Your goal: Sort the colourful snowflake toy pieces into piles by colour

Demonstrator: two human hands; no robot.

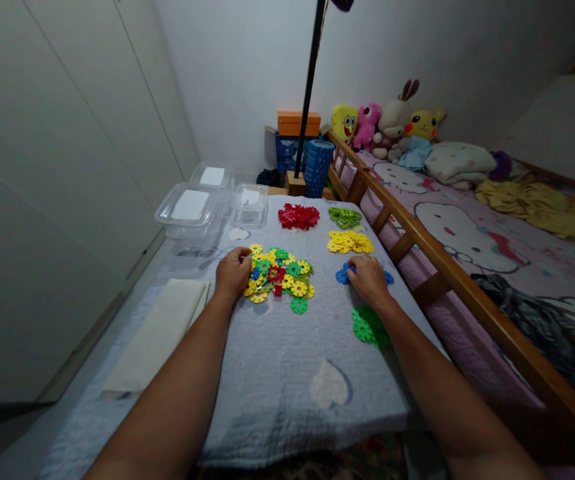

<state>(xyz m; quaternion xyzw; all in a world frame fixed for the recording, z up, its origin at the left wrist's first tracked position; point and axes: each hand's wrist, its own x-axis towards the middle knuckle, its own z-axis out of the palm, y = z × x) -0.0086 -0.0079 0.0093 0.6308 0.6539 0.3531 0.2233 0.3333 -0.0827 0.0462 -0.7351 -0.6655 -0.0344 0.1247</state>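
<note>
A mixed pile of yellow, green, blue and red plastic snowflake building discs (278,275) lies on the cloth-covered table. At its left edge rests my left hand (234,273), fingers curled together; whatever they might hold is hidden. My right hand (370,280) is over a small group of blue snowflake discs (341,275), its thumb and fingers pinched at a blue disc. Behind that hand lie yellow discs (350,242), and farther back olive-green lattice pieces (344,217). Red pieces (298,217) form a heap at the back. Green discs (367,327) sit nearer, partly behind my right forearm.
Clear lidded plastic boxes (192,217) stand at the back left, with a smaller one (250,203) beside them. A folded cream cloth (160,333) lies at left. A wooden bed rail (417,250) borders the right side. A black pole (310,87) rises behind the table.
</note>
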